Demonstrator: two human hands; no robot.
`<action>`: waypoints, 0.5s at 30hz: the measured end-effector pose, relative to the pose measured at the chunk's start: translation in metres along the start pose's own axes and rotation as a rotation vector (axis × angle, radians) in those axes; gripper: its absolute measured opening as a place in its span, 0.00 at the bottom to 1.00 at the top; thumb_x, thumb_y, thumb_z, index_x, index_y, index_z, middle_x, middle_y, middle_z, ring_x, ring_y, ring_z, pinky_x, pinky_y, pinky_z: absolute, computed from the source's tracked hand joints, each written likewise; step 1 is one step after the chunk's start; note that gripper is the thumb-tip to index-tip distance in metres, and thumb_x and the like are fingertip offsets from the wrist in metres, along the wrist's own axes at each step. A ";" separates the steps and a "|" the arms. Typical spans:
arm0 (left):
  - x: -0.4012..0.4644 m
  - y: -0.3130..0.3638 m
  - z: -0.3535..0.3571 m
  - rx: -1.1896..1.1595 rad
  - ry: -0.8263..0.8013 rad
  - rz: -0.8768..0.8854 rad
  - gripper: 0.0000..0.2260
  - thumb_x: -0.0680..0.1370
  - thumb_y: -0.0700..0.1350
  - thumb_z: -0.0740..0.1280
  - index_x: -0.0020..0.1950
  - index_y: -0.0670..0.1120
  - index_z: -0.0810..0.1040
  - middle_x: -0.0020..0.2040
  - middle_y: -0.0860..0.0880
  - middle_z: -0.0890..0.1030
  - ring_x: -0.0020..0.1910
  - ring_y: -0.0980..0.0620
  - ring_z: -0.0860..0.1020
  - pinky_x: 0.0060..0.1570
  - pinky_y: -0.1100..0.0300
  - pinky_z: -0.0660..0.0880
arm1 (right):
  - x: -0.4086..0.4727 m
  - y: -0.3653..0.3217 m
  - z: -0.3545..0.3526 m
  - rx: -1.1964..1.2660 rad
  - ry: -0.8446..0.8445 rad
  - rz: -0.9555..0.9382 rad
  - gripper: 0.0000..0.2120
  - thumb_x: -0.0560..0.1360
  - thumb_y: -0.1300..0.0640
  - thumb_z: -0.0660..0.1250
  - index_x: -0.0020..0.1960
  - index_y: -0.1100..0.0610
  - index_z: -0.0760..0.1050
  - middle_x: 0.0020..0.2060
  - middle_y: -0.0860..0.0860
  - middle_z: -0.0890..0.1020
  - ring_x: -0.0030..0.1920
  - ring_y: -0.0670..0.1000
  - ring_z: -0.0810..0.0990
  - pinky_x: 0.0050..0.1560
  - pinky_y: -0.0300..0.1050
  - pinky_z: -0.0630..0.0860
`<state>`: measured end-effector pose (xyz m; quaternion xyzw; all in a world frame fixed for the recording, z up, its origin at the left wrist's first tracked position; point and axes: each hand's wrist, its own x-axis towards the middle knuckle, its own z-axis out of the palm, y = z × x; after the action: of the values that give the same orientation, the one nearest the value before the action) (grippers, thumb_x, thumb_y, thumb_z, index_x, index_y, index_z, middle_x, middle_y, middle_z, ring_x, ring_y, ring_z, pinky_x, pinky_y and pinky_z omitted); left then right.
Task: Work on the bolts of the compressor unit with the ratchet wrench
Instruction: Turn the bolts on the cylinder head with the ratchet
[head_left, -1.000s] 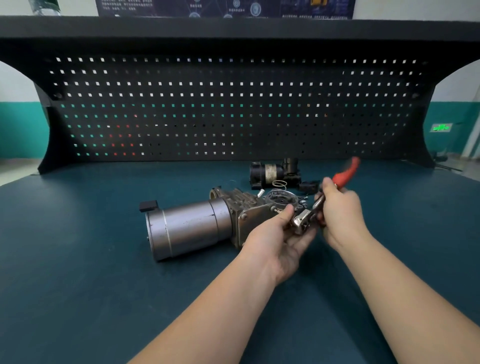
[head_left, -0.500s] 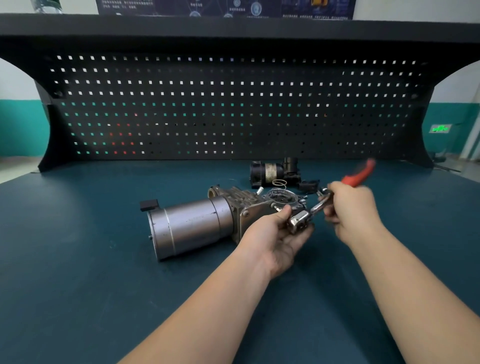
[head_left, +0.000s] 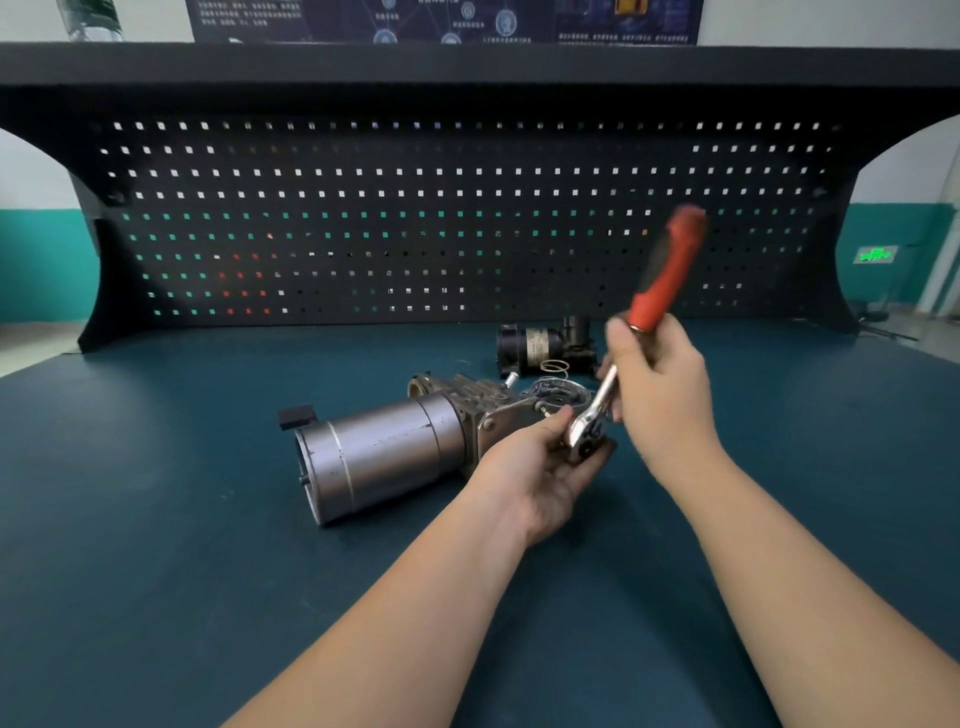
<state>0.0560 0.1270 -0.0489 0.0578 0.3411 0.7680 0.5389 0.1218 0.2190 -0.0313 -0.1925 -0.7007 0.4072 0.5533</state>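
At the bench's centre, on the blue-green mat (head_left: 156, 519), lies the compressor (head_left: 395, 447) on its side, its grey motor can pointing toward eight o'clock and its cast head toward two o'clock, which turns the bolted end face toward the hands. The left hand (head_left: 540, 473) sits at the head's four o'clock corner, palm up, thumb on top and fingers curled loosely under the ratchet (head_left: 586, 428) head, probably to keep the socket square on a bolt I cannot see. The right hand (head_left: 660, 384), at three o'clock from the unit, has its fingers wrapped round the wrench where shank meets red grip; the blurred handle (head_left: 670, 265) rises toward one o'clock, suggesting a swing in progress. At twelve o'clock, just behind the unit, a small black motor (head_left: 535, 345) and a spring (head_left: 554, 366) lie out of the handle's arc.
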 end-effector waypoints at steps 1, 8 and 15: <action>0.000 0.000 0.001 -0.012 -0.005 -0.001 0.08 0.77 0.37 0.66 0.52 0.32 0.76 0.42 0.37 0.81 0.45 0.43 0.80 0.37 0.49 0.81 | 0.005 0.007 -0.001 0.091 0.081 0.200 0.08 0.79 0.51 0.63 0.41 0.50 0.71 0.31 0.52 0.76 0.20 0.43 0.71 0.23 0.37 0.67; 0.001 -0.003 0.002 0.023 -0.006 0.010 0.09 0.78 0.39 0.65 0.51 0.33 0.75 0.43 0.37 0.81 0.44 0.43 0.80 0.37 0.51 0.80 | 0.006 0.016 0.001 0.407 0.153 0.557 0.09 0.81 0.55 0.60 0.43 0.55 0.70 0.29 0.52 0.75 0.15 0.42 0.67 0.17 0.32 0.61; -0.001 0.004 0.003 0.048 0.016 -0.028 0.08 0.77 0.40 0.66 0.45 0.34 0.77 0.38 0.41 0.81 0.42 0.45 0.80 0.38 0.55 0.78 | -0.005 -0.007 0.008 -0.133 -0.234 -0.316 0.04 0.77 0.49 0.61 0.48 0.40 0.67 0.35 0.39 0.78 0.33 0.41 0.76 0.36 0.35 0.72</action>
<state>0.0551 0.1267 -0.0440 0.0597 0.3646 0.7524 0.5453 0.1175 0.2087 -0.0290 -0.0681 -0.8070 0.2877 0.5112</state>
